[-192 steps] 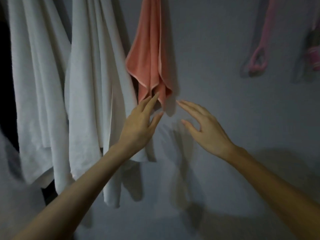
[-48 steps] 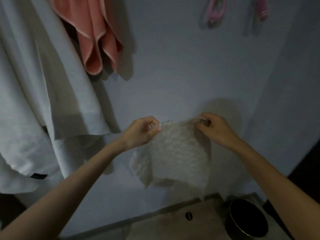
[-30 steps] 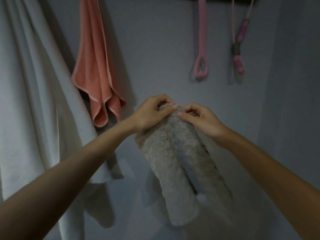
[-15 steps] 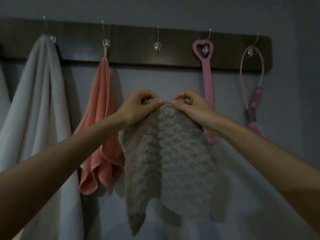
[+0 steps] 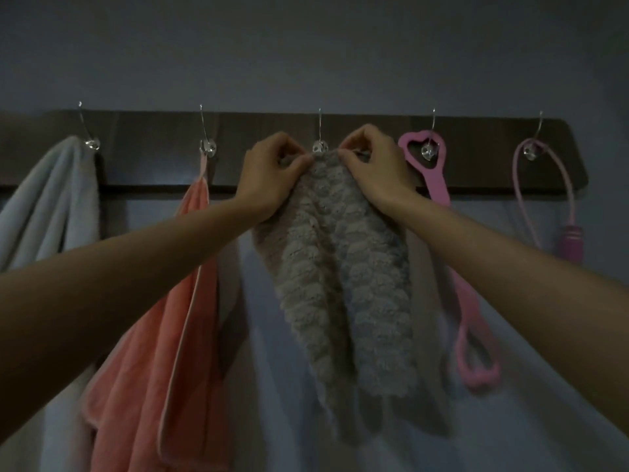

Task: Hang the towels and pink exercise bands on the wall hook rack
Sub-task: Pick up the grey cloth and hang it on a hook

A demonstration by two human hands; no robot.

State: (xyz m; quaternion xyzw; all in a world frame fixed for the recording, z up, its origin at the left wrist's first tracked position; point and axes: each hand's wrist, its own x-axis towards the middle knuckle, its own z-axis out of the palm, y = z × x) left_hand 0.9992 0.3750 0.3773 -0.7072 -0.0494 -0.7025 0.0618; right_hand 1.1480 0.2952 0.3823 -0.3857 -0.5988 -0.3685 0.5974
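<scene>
A dark wooden hook rack (image 5: pixel 156 155) runs across the wall with several metal hooks. My left hand (image 5: pixel 269 178) and my right hand (image 5: pixel 377 172) both pinch the top edge of a grey textured towel (image 5: pixel 340 287), held right below the middle hook (image 5: pixel 319 144). The towel hangs down in folds between my arms. A white towel (image 5: pixel 47 206) hangs on the far-left hook and a salmon towel (image 5: pixel 170 335) on the second. A pink exercise band (image 5: pixel 439 185) hangs from the fourth hook, and a thin pink band with a handle (image 5: pixel 565 212) from the fifth.
The wall (image 5: pixel 306 46) above the rack is plain grey. The room is dim. A pale surface shows below the hanging towels at the lower right.
Both hands have lifted the grey towel from chest height up to the middle hook. The view has tilted up, so the rack sits lower in the frame.
</scene>
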